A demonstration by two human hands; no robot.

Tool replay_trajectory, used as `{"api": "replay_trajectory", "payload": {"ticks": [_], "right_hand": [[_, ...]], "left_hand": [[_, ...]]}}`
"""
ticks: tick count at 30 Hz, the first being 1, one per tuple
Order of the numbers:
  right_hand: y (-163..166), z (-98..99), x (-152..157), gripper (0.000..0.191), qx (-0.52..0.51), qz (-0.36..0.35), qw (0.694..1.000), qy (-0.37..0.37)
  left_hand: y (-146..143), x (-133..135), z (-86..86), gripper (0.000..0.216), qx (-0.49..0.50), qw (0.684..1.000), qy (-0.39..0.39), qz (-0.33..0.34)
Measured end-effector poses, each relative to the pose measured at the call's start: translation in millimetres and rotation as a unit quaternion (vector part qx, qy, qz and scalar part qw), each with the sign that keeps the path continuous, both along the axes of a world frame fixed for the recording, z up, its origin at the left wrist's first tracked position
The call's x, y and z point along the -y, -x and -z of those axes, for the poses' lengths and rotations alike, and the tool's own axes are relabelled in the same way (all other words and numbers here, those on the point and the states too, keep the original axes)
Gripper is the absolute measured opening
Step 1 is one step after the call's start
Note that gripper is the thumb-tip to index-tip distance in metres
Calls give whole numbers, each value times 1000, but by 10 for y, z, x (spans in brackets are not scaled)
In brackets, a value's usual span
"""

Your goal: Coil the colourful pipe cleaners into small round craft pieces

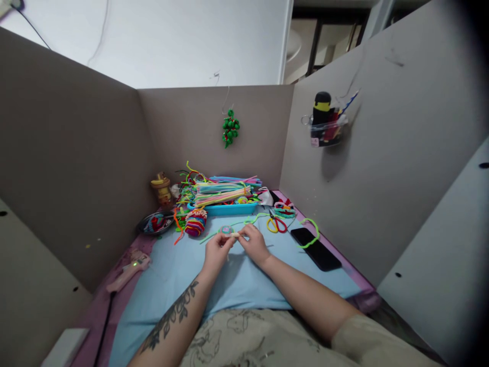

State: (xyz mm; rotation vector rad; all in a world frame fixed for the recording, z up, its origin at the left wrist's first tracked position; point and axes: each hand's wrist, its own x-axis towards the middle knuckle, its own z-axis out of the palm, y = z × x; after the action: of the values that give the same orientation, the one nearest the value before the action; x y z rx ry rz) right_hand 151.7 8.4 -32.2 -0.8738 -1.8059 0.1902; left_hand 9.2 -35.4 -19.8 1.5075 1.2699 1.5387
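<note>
Both hands meet over the light blue cloth (179, 270), close to the middle of the table. Between their fingertips runs a short pale pipe cleaner (235, 235). My left hand (217, 248) pinches its left part, and my right hand (254, 243) pinches the right part, fingers closed. Just beyond the fingertips lies a small round coil of pastel pipe cleaner (226, 230). A green pipe cleaner (261, 216) stretches over the cloth behind my right hand. My fingers hide part of the held piece.
A blue tray (231, 209) heaped with pipe cleaners stands at the back. Scissors (275, 224) and a black phone (316, 250) lie to the right. At left are a striped ball (196, 223), a dark bowl (143, 226) and a pink glue gun (130, 272). Grey panels surround the table.
</note>
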Motion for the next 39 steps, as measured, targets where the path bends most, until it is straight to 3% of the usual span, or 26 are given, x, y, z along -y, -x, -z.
{"api": "replay_trajectory", "payload": {"ticks": [12, 17, 23, 27, 31, 35, 39], "right_hand": [[20, 5, 8, 15, 16, -9, 1000, -22], [51, -52, 72, 6, 6, -73, 997, 6], [41, -91, 122, 18, 27, -143, 989, 30], [30, -73, 97, 14, 56, -134, 989, 26], [20, -85, 91, 15, 40, -110, 993, 17], [5, -109, 98, 16, 24, -105, 994, 4], [2, -103, 86, 15, 25, -117, 993, -7]], "left_hand": [[-21, 48, -91, 28, -29, 999, 1, -32], [-21, 62, -108, 20, -52, 998, -30, -22], [5, 69, -149, 10, -92, 991, -94, -37], [11, 49, -121, 12, -82, 993, -74, -37], [23, 22, -85, 37, -69, 992, -86, -60], [53, 27, -111, 23, -96, 987, -87, -89], [54, 55, -170, 18, -113, 987, -82, -77]]}}
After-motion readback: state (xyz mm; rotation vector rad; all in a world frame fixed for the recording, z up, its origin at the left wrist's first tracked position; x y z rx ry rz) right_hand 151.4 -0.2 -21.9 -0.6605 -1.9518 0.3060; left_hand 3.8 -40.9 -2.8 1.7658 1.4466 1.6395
